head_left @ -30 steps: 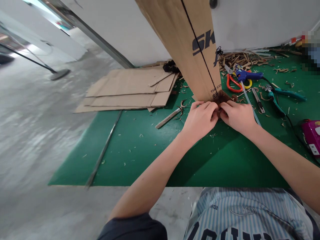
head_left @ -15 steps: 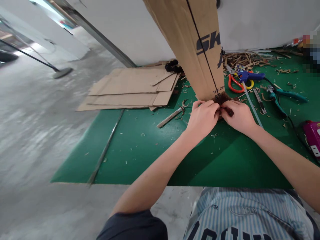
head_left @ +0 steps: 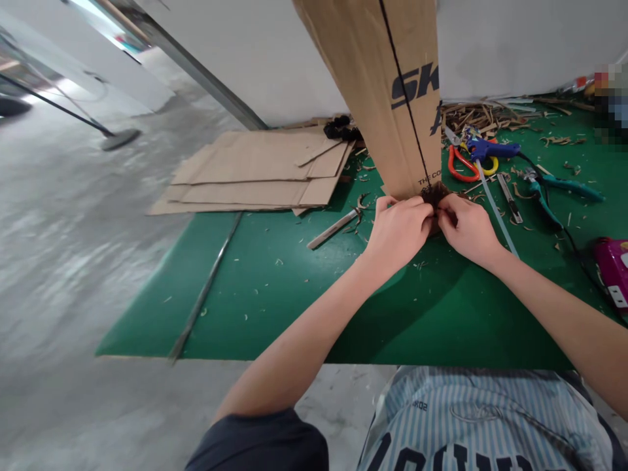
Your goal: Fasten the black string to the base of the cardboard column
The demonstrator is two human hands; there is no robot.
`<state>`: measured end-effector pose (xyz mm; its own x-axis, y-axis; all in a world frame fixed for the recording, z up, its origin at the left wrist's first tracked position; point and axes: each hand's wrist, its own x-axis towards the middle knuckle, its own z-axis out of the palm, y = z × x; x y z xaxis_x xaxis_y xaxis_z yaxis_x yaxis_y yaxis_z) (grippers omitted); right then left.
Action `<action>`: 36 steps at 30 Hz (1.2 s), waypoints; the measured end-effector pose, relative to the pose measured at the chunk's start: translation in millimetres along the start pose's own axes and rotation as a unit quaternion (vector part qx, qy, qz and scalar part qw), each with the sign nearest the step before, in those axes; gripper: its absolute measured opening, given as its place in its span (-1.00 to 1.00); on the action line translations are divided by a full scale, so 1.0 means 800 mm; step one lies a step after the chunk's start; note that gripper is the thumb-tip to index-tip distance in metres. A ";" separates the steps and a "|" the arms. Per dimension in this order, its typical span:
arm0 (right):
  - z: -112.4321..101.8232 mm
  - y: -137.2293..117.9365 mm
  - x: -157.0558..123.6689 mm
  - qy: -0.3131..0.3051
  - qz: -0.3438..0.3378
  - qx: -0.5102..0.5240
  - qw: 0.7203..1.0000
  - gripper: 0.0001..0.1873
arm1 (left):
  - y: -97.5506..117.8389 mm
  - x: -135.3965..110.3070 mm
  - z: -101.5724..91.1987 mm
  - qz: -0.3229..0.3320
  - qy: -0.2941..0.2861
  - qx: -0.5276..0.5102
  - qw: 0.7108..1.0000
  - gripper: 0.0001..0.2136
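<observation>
A tall cardboard piece [head_left: 392,131] with dark printing stands up from the green table, a black cord [head_left: 403,85] running down its face. At its foot is a dark brown, rough-looking bit [head_left: 434,194], partly covered by my fingers. My left hand [head_left: 400,226] is closed there with bent fingertips, beside the cardboard's lower edge. Facing it, my right hand [head_left: 468,229] pinches close to the left fingertips. What lies between the fingers is too small and hidden to make out.
Flat cardboard sheets [head_left: 245,163] lie at the left back. On the right are red-and-yellow-handled scissors [head_left: 461,167], a blue glue gun [head_left: 490,149], a utility knife [head_left: 510,198], teal pliers [head_left: 572,186] and a magenta power strip [head_left: 612,265]. A grey strip [head_left: 333,229] lies left of my hands.
My right fingertips have shifted slightly right and my right hand looks more curled. The cardboard's upper part sits a little further right in view. My left hand has barely moved.
</observation>
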<state>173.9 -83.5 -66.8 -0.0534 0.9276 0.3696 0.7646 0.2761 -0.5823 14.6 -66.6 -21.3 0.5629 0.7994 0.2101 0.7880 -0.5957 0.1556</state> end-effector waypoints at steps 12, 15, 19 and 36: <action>-0.001 0.003 0.001 -0.012 -0.027 0.038 0.999 -0.81 | -0.004 0.000 0.005 -0.024 0.037 -0.036 0.998 -0.89; -0.001 0.004 0.001 -0.017 -0.040 0.056 0.997 -0.82 | -0.002 0.000 0.003 -0.026 0.040 -0.027 0.999 -0.83; 0.000 0.005 0.001 -0.017 -0.051 0.072 0.996 -0.84 | 0.002 -0.003 0.002 -0.020 0.045 -0.004 0.999 -0.82; -0.007 0.000 0.007 -0.050 -0.035 0.171 0.983 -0.91 | -0.002 -0.007 0.010 -0.001 0.047 0.042 0.998 -0.80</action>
<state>177.5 -80.0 -60.5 -0.1749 0.9188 0.3537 0.4973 0.3925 -0.7737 12.1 -69.7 -30.2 0.5390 0.7872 0.2997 0.8092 -0.5827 0.0754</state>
